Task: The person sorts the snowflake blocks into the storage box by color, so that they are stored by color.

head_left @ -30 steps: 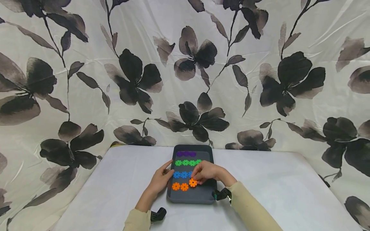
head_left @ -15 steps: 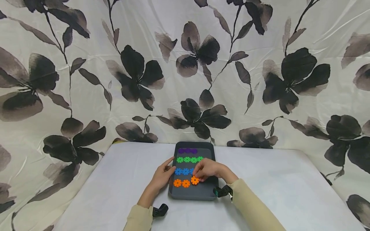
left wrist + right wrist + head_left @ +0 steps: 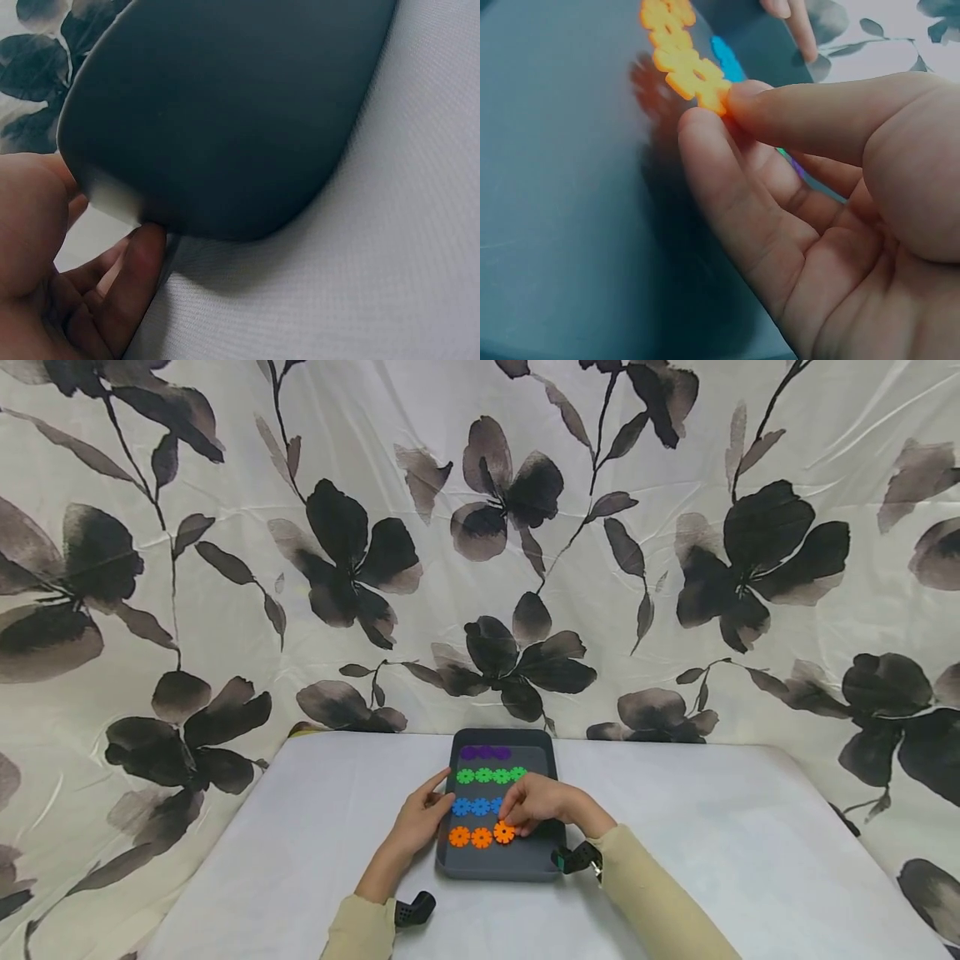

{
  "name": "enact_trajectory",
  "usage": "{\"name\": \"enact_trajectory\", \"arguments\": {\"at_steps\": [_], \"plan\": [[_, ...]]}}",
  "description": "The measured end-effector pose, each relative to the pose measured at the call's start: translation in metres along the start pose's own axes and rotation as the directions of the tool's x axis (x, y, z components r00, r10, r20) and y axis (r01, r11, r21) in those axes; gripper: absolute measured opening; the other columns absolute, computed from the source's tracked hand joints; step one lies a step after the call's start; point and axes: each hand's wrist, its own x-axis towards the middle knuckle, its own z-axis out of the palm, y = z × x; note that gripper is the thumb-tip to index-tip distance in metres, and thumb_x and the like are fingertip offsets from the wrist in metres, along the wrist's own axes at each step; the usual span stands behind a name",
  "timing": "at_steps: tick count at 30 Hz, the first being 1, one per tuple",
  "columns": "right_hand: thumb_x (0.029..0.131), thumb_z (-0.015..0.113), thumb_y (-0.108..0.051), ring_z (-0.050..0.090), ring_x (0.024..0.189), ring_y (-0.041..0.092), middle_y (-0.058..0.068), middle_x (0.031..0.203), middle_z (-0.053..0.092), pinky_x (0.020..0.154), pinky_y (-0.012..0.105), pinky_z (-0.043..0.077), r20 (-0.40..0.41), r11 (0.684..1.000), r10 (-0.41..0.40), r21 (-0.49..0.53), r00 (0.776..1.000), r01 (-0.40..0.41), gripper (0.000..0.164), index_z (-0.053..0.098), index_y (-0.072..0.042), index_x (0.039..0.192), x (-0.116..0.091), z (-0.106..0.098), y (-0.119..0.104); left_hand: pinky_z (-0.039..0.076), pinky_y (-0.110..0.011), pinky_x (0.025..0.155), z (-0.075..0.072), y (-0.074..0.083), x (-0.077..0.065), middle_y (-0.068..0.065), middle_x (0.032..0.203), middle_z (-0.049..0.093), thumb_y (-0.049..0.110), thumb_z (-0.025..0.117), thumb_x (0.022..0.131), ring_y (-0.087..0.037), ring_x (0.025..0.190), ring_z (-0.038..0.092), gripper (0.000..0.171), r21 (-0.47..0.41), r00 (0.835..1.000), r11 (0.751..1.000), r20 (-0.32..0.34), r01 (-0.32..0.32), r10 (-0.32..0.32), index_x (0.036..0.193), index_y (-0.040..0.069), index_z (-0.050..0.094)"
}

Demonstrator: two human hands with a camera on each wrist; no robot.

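Note:
A dark grey tray (image 3: 498,867) lies on the table with rows of notched plastic discs in it. My right hand (image 3: 538,802) pinches an orange notched disc (image 3: 505,832) between thumb and fingertips. In the right wrist view the pinched disc (image 3: 697,75) stands at the end of the orange row, its edge right at the neighbouring disc (image 3: 669,34). Two orange discs (image 3: 470,837) lie to its left. My left hand (image 3: 420,818) holds the tray's left side, and in the left wrist view its fingers (image 3: 139,277) grip the rim.
Behind the orange row lie blue discs (image 3: 471,807), partly hidden by the right hand, then green discs (image 3: 483,775) and purple discs (image 3: 486,752). A white cloth (image 3: 322,843) covers the table. A floral curtain (image 3: 480,568) hangs behind it.
The pinched orange disc has come slightly nearer to me, closer in line with the two orange discs. My left hand stays at the tray's side. The head view has shifted slightly.

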Motion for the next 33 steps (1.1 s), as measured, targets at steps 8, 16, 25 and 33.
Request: {"name": "enact_trajectory", "arguments": {"at_steps": [8,16,25,33], "plan": [[0.087,0.065,0.006,0.064,0.065,0.017,0.009,0.079,0.068,0.064,0.034,0.056,-0.01,0.999,0.007,-0.045,1.0,-0.007,0.008,0.071,0.001,0.089,0.0003,0.0038,-0.0014,0.043,-0.035,0.074,-0.0011,-0.0005,-0.0017,-0.009,0.106,0.06,0.025,0.058,0.099,-0.023,0.089,0.052,0.049,-0.014,1.0,1.0,0.003,0.001,-0.001,0.146,0.025,0.046],[0.085,0.066,0.006,0.063,0.064,0.016,0.009,0.077,0.068,0.062,0.033,0.055,-0.019,0.997,0.009,-0.078,1.0,-0.011,0.009,0.072,0.0,0.088,0.0006,0.0067,-0.0014,0.042,-0.037,0.076,-0.0001,-0.0013,-0.0014,-0.009,0.107,0.06,0.027,0.058,0.099,-0.023,0.091,0.052,0.049,0.005,1.0,1.0,-0.001,0.0,0.0,0.146,0.026,0.046],[0.086,0.066,0.006,0.063,0.064,0.017,0.009,0.078,0.068,0.062,0.034,0.055,-0.019,0.997,0.022,-0.08,1.0,-0.023,0.007,0.072,0.002,0.089,-0.0013,0.0099,-0.0032,0.042,-0.037,0.077,0.0004,-0.0004,-0.0039,-0.009,0.105,0.059,0.027,0.058,0.099,-0.023,0.091,0.052,0.049,-0.004,1.0,1.0,0.007,0.011,-0.011,0.146,0.025,0.046],[0.085,0.067,0.006,0.063,0.063,0.017,0.01,0.078,0.068,0.062,0.035,0.055,-0.033,0.996,0.01,-0.09,0.999,-0.013,0.008,0.072,0.002,0.089,-0.0009,0.0097,-0.0041,0.043,-0.036,0.076,-0.0009,-0.0004,-0.0021,-0.009,0.104,0.06,0.025,0.058,0.099,-0.022,0.089,0.053,0.049,-0.012,1.0,1.0,0.001,-0.014,0.014,0.146,0.023,0.047]]}}
